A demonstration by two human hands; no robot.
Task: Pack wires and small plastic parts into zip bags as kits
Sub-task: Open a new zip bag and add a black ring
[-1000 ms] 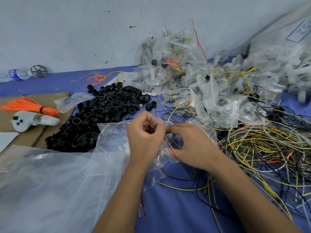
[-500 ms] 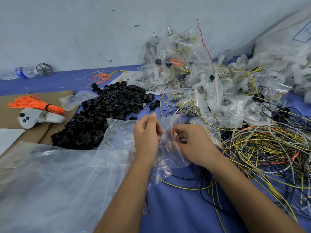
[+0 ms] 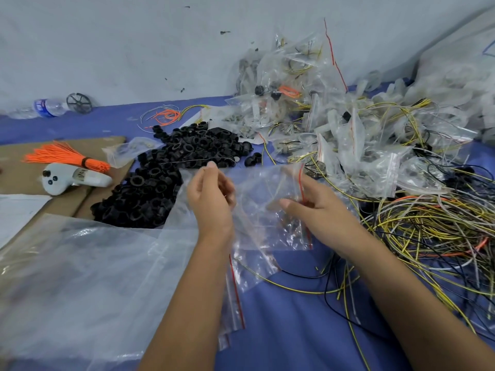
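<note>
A small clear zip bag with a red seal strip hangs between my hands over the blue cloth. My right hand pinches its red-striped top edge. My left hand is raised just left of the bag, fingers loosely curled, thumb and fingertips close together; whether it holds anything I cannot tell. A pile of black plastic rings lies behind my left hand. Tangled yellow, black and white wires spread to the right. Filled kit bags are heaped at the back.
A large clear plastic sheet covers the near left. More empty zip bags lie under my left forearm. An orange wire bundle and a white controller sit on cardboard. A water bottle lies by the wall.
My hands have drawn apart from a close pinch at the bag's top. The left hand lifted away to the left, while the right keeps the bag, which now hangs spread out.
</note>
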